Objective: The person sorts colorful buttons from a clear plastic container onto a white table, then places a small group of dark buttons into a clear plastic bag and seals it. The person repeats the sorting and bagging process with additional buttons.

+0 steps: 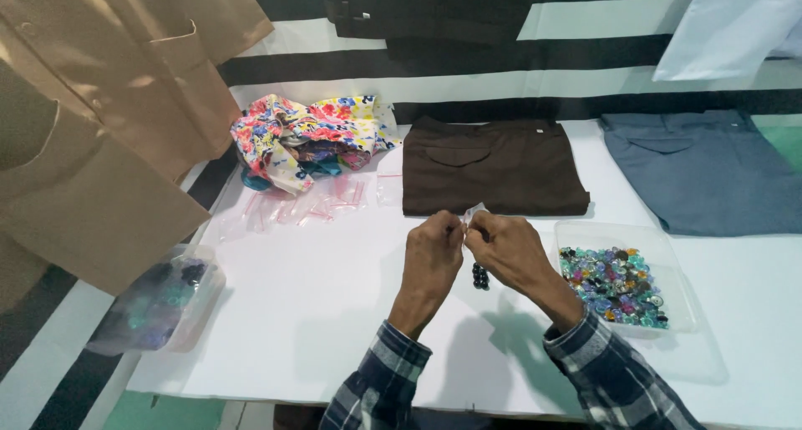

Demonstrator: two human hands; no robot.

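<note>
your left hand [432, 248] and right hand [508, 246] meet fingertip to fingertip, fingers pinching the top of a small clear bag [473, 215] whose dark beads [480, 276] hang straight below the fingers, above the worktop [317, 313].

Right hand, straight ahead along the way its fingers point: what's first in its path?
The right hand points up-left at the left hand, already touching it around a small clear bag. Beyond that, probably the folded brown trousers; depth is unclear.

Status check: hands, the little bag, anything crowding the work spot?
Left hand and right hand pinch a small clear bag together above the white table. Dark beads below it. Bead tray right; brown trousers behind.
</note>
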